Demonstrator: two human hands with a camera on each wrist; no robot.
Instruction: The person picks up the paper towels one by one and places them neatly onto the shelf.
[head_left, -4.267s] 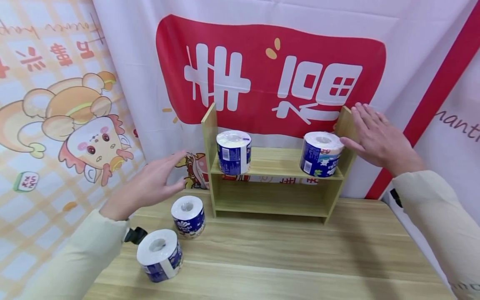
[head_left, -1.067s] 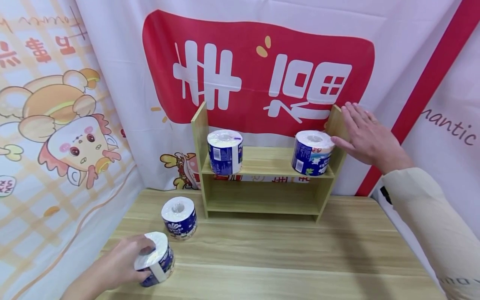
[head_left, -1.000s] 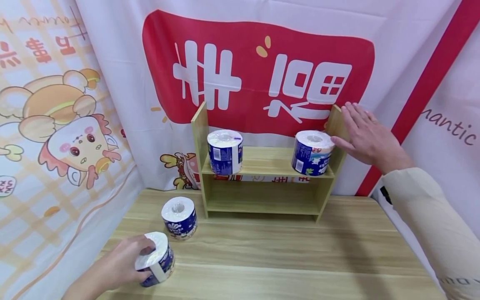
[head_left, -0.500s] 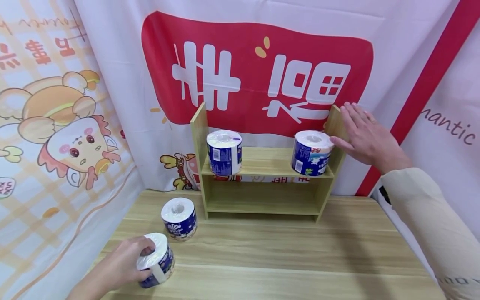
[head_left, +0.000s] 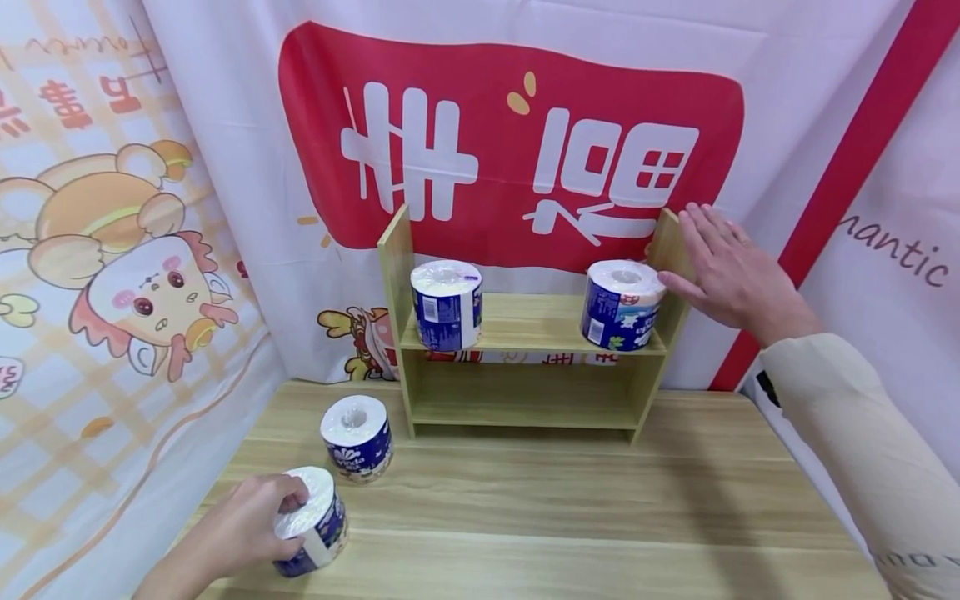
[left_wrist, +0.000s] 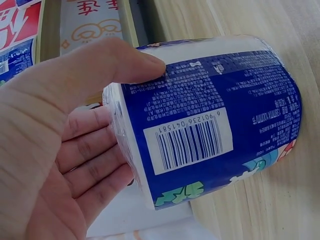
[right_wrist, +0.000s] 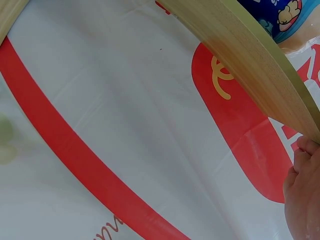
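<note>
My left hand [head_left: 243, 525] grips the nearer toilet roll [head_left: 330, 529] at the table's left. Its thumb presses the blue printed wrapper, while the fingers go in at the white top around the core. In the left wrist view that roll [left_wrist: 235, 120] shows a barcode, and the hand [left_wrist: 85, 150] has its fingers at the roll's end face. My right hand [head_left: 738, 275] lies with straight fingers against the right side panel of a small wooden shelf [head_left: 536, 321]. The right wrist view shows this panel [right_wrist: 250, 70] and part of the hand [right_wrist: 304, 200].
A second toilet roll [head_left: 356, 442] stands just behind the gripped one. On the upper board are two more, a left roll [head_left: 447, 308] and a right roll [head_left: 622, 308]. Behind the wooden table [head_left: 525, 500] hangs a printed cloth [head_left: 247, 125].
About four seconds ago my left hand was raised and open above the rolls; it has come down and grips the nearer one. During the last second both hands stay nearly still.
</note>
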